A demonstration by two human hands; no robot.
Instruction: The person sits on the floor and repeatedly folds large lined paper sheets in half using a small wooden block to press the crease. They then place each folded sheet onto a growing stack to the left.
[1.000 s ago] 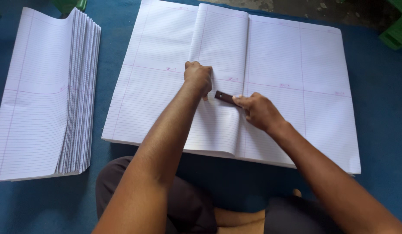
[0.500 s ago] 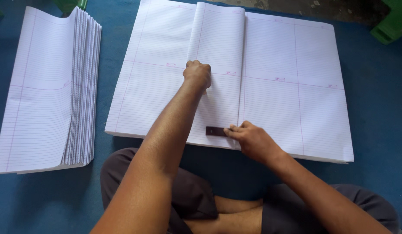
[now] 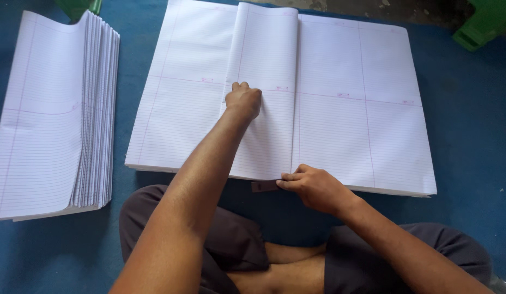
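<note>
Head view, looking down: left hand [image 3: 244,101], curled into a loose fist, pressing knuckles-down on a folded sheet of ruled paper [image 3: 266,92] at centre frame, pinning it to the large stack of ruled sheets [image 3: 362,109] spread over the blue floor covering [image 3: 471,120]. Right hand [image 3: 313,188], at lower centre, fingers pinched narrow on a small dark flat tool [image 3: 264,186], held at the near edge of the stack just where the fold line ends. Tool probably a creasing block, though too small and shadowed to tell for certain.

Second pile of folded sheets [image 3: 51,114] at left of frame, well apart from the work. Green plastic object [image 3: 484,24] in upper right corner.

For a clean crease, by the look of it: keep the fist firm and still so the folded edge cannot creep, hold the tool flat and tight against the fold, press evenly along the whole line, and keep the sheet's near edge flush with the stack beneath.
</note>
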